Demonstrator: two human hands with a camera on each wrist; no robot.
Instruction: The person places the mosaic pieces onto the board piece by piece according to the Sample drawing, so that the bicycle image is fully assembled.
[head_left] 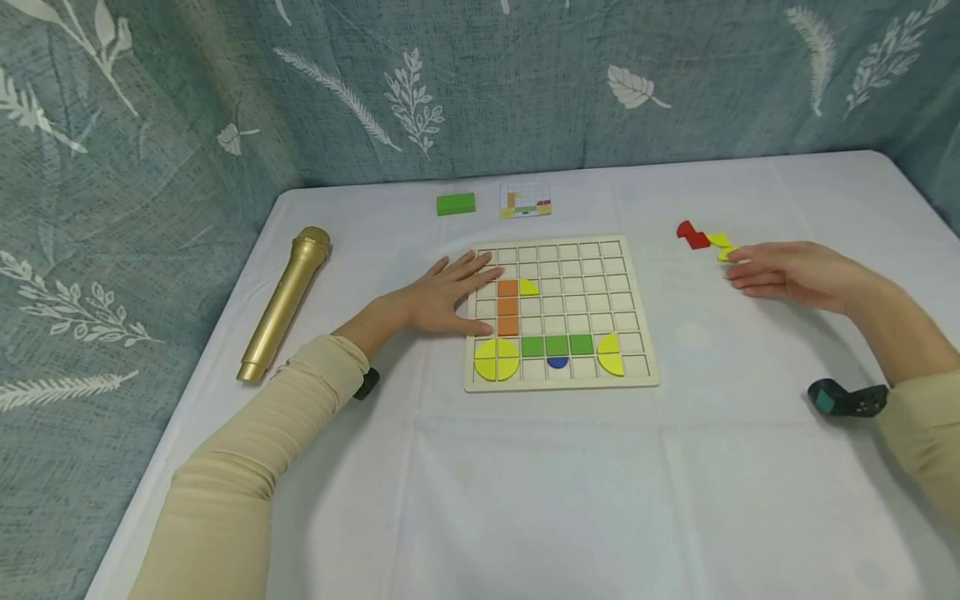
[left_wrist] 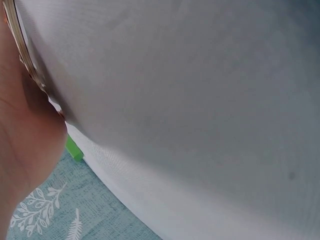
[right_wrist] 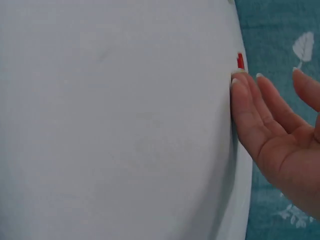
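My left hand [head_left: 442, 296] rests with spread fingers on the left edge of a wooden grid board [head_left: 592, 386]. Orange squares [head_left: 507, 307] stand in a column on it, with a yellow quarter circle [head_left: 528, 287] beside the top one. Lower down lie a yellow circle [head_left: 497, 360], a row of green squares [head_left: 557, 345], a blue half circle [head_left: 557, 362] and a yellow half circle [head_left: 611, 355]. My right hand [head_left: 787, 271] reaches loose yellow pieces [head_left: 718, 239], its fingers fairly straight and thumb apart in the right wrist view. Red pieces [head_left: 692, 235] lie just beyond.
Behind the board are a green block [head_left: 456, 204] and a small pattern card [head_left: 525, 200]. A gold microphone [head_left: 285, 304] lies at the left of the white-covered table [head_left: 540, 500]. A patterned blue-green curtain [head_left: 525, 83] hangs along the back and left.
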